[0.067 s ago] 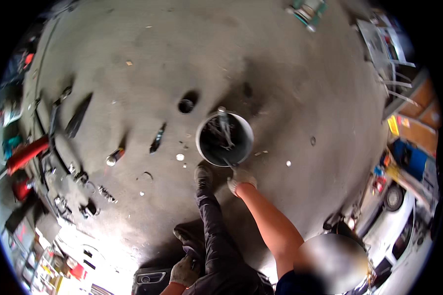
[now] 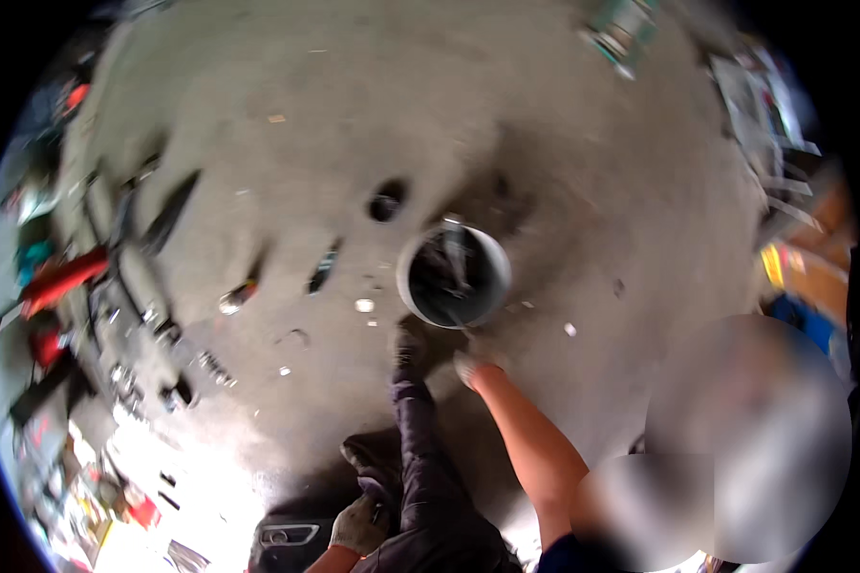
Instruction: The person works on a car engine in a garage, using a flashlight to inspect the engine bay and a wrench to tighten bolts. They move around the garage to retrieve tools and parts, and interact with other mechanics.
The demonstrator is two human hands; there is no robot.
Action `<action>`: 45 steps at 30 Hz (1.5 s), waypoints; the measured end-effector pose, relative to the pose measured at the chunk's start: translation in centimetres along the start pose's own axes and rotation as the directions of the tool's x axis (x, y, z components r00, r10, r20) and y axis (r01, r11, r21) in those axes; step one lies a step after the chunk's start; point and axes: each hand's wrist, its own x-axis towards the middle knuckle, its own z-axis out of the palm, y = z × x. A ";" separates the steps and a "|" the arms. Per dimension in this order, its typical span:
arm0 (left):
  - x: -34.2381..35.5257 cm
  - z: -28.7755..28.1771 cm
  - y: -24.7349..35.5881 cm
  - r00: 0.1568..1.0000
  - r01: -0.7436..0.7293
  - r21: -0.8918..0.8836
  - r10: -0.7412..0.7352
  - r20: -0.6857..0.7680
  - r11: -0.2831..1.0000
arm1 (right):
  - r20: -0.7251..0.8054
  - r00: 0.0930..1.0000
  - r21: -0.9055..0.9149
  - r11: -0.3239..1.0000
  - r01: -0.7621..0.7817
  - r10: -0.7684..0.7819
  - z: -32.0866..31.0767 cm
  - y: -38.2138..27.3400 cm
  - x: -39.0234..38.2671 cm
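A whitish round bucket point(image 2: 502, 260) stands on the floor in front of me, dark inside. In it a silvery wrench-like tool point(image 2: 457, 256) leans against the far rim, among dark contents too blurred to name. Just on the near side of the bucket is my right hand point(image 2: 475, 370), in a pale glove and smeared by motion. Its fingers look closed around the end of a thin dark piece point(image 2: 463, 329) at the near rim. My left hand point(image 2: 355, 525), also gloved, is low by my bent leg, fingers curled around something dark that I cannot make out.
Left of the bucket lie a dark cup-shaped part point(image 2: 385, 206), a slim dark tool point(image 2: 323, 270) and a can-like cylinder point(image 2: 234, 300). A red cylinder point(image 2: 67, 280) and metal parts crowd the left side. Beside my left hand sits a black case point(image 2: 287, 538). A green-framed object point(image 2: 623, 36) stands far right.
The whole view has shifted, so the floor things sit further right and slightly lower. My right hand has drawn a little toward me from the bucket. My left hand stays by my leg.
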 end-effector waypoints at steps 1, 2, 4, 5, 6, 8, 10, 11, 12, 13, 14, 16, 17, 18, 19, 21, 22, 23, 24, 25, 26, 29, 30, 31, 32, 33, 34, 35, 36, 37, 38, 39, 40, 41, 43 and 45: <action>-0.9 -0.7 -0.2 1.000 0.018 -0.025 -0.018 -0.016 1.000 | 0.026 0.998 -0.125 0.990 0.068 -0.065 2.9 1.7 1.2; -2.1 -0.9 -1.7 0.998 0.034 -0.030 -0.036 -0.043 0.999 | 0.161 0.960 -0.395 0.876 0.275 -0.229 6.1 2.9 0.9; -2.7 -1.6 -4.1 0.997 0.031 -0.039 -0.034 -0.071 0.999 | 0.387 0.864 -0.679 0.534 0.503 -0.323 10.2 6.0 -0.5; -3.5 -2.7 -4.6 0.997 0.032 -0.035 -0.034 -0.071 0.999 | 0.432 0.853 -0.722 0.455 0.521 -0.292 11.6 7.5 -1.2; -5.3 -3.6 -5.3 0.993 0.078 -0.042 -0.081 -0.091 0.996 | 0.320 0.920 -0.489 0.792 0.366 -0.228 12.3 5.8 -5.0; -8.8 -4.0 -8.6 0.995 0.054 0.035 -0.051 -0.083 0.998 | 0.272 0.960 -0.112 0.989 0.101 -0.067 10.3 2.3 -12.1; -11.2 -1.0 -12.9 0.993 0.057 0.026 -0.054 -0.100 0.998 | 0.312 0.950 -0.327 0.936 0.132 -0.025 10.3 1.7 -17.1; -12.3 -0.4 -15.3 0.982 0.099 -0.089 -0.112 -0.153 0.991 | 0.305 0.952 -0.359 0.925 0.126 -0.012 9.7 0.9 -19.9; -13.5 0.1 -17.2 0.964 0.134 -0.209 -0.176 -0.198 0.969 | 0.298 0.954 -0.389 0.913 0.124 -0.003 8.9 0.1 -22.5; -15.2 -0.4 -18.5 0.949 0.121 -0.202 -0.173 -0.265 0.972 | 0.265 0.964 -0.436 0.888 0.148 -0.030 8.7 0.0 -24.0; -16.9 -0.2 -20.5 0.935 0.104 -0.246 -0.179 -0.308 0.964 | 0.249 0.966 -0.485 0.855 0.181 -0.064 9.6 0.9 -24.9; -19.6 2.8 -25.8 0.891 0.069 -0.331 -0.207 -0.404 0.941 | 0.214 0.956 -0.483 0.829 0.283 -0.202 10.9 2.8 -24.6; -20.1 5.1 -29.3 0.866 0.024 -0.372 -0.205 -0.456 0.928 | 0.204 0.925 -0.450 0.808 0.379 -0.321 11.2 3.9 -23.7; -20.8 4.4 -31.1 0.875 0.026 -0.407 -0.217 -0.433 0.913 | 0.177 0.874 -0.420 0.769 0.483 -0.452 10.6 5.3 -22.1; -22.3 3.4 -32.3 0.891 0.025 -0.436 -0.217 -0.398 0.900 | 0.145 0.805 -0.384 0.717 0.582 -0.575 9.6 6.8 -21.6; -24.2 4.0 -38.2 0.876 -0.013 -0.450 -0.206 -0.435 0.893 | 0.018 0.410 -0.210 0.397 0.893 -0.912 8.7 6.0 -23.1; -26.3 2.5 -40.8 0.862 -0.004 -0.470 -0.236 -0.449 0.883 | -0.011 0.727 -0.401 0.669 0.626 -0.686 9.0 2.2 -23.4; -29.3 1.8 -43.5 0.835 0.025 -0.501 -0.294 -0.465 0.865 | -0.006 0.928 -0.604 0.741 0.293 -0.372 10.1 -3.4 -25.5; -32.7 1.6 -45.7 0.805 0.095 -0.555 -0.392 -0.446 0.827 | 0.133 0.991 0.204 0.977 -0.062 0.035 11.0 -11.6 -32.0; -34.0 0.9 -48.0 0.827 0.086 -0.561 -0.373 -0.420 0.823 | 0.030 0.989 -0.119 0.982 0.146 -0.144 10.8 -12.5 -30.9; -34.5 0.9 -50.8 0.784 0.020 -0.578 -0.371 -0.497 0.816 | -0.080 0.944 -0.465 0.850 0.250 -0.321 10.1 -13.5 -30.3; -39.9 3.2 -59.2 0.660 0.047 -0.699 -0.548 -0.514 0.713 | 0.040 0.916 -0.464 0.804 0.372 -0.400 15.7 -32.1 -48.8; -40.5 2.8 -61.5 0.640 0.027 -0.711 -0.559 -0.527 0.702 | 0.030 0.906 -0.440 0.808 0.391 -0.422 17.2 -36.1 -53.0; -40.9 1.8 -63.9 0.623 0.004 -0.716 -0.562 -0.544 0.698 | 0.096 0.887 -0.437 0.781 0.445 -0.452 18.5 -39.0 -53.6; -41.2 0.8 -66.2 0.607 -0.014 -0.720 -0.567 -0.557 0.693 | 0.131 0.872 -0.473 0.743 0.474 -0.472 19.9 -41.6 -53.5; -41.2 0.5 -68.5 0.566 -0.041 -0.739 -0.594 -0.571 0.672 | 0.147 0.862 -0.478 0.729 0.490 -0.484 21.6 -45.5 -56.1; -41.6 -0.6 -70.5 0.559 -0.062 -0.750 -0.600 -0.573 0.659 | 0.156 0.856 -0.482 0.719 0.501 -0.493 23.2 -48.9 -58.6; -41.9 -2.6 -71.9 0.557 -0.090 -0.756 -0.597 -0.578 0.649 | 0.173 0.860 -0.501 0.709 0.497 -0.480 24.6 -50.9 -57.8; -41.9 -4.7 -73.4 0.552 -0.118 -0.762 -0.596 -0.583 0.637 | 0.192 0.862 -0.521 0.696 0.495 -0.470 26.0 -53.8 -56.6; -41.6 -6.3 -75.0 0.561 -0.137 -0.779 -0.601 -0.570 0.611 | 0.218 0.860 -0.541 0.677 0.500 -0.461 27.5 -57.0 -55.8; -41.2 -8.1 -76.6 0.570 -0.150 -0.784 -0.595 -0.567 0.603 | 0.234 0.848 -0.554 0.651 0.519 -0.476 29.0 -60.1 -55.0; -41.0 -10.2 -78.1 0.585 -0.149 -0.785 -0.587 -0.560 0.601 | 0.253 0.839 -0.568 0.628 0.532 -0.482 30.6 -63.6 -54.3; -41.0 -12.3 -79.5 0.597 -0.148 -0.790 -0.583 -0.551 0.595 | 0.276 0.828 -0.581 0.601 0.549 -0.489 32.0 -67.7 -54.8; -41.1 -14.3 -80.9 0.619 -0.142 -0.802 -0.580 -0.529 0.581 | 0.263 0.842 -0.672 0.537 0.510 -0.471 33.6 -71.8 -55.4; -40.2 -17.6 -84.2 0.617 -0.189 -0.810 -0.575 -0.537 0.554 | 0.317 0.850 -0.711 0.487 0.507 -0.421 36.9 -80.1 -54.2; -41.5 -23.1 -87.0 0.706 -0.172 -0.848 -0.538 -0.461 0.501 | 0.376 0.811 -0.719 0.411 0.561 -0.449 40.0 -87.5 -52.2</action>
